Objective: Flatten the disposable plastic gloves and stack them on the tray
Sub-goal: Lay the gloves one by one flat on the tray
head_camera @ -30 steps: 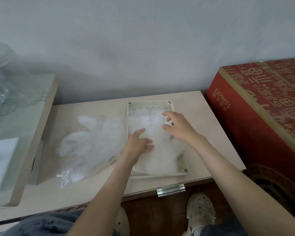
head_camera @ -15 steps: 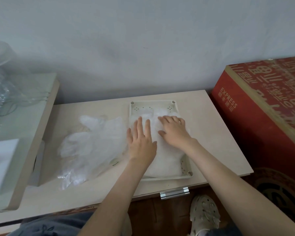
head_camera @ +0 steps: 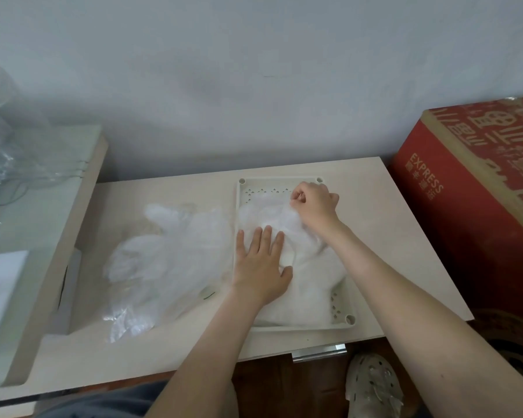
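A white perforated tray (head_camera: 341,322) lies on the low beige table (head_camera: 384,236). A stack of clear plastic gloves (head_camera: 311,285) lies in it. My left hand (head_camera: 260,263) presses flat on the stack's left part, fingers straight and pointing away from me. My right hand (head_camera: 313,203) is at the tray's far end with its fingers curled, pinching the fingertip end of the top glove. A loose pile of crumpled clear gloves (head_camera: 160,260) lies on the table to the left of the tray.
A red cardboard box (head_camera: 477,188) stands right of the table. A glass-topped surface (head_camera: 21,212) with clear plastic packaging (head_camera: 0,140) sits at the left. The wall runs close behind the table. My shoe (head_camera: 372,384) shows below the table edge.
My right hand has moved from lying flat on the stack to the tray's far end and now pinches the glove there. My left hand stays flat on the stack.
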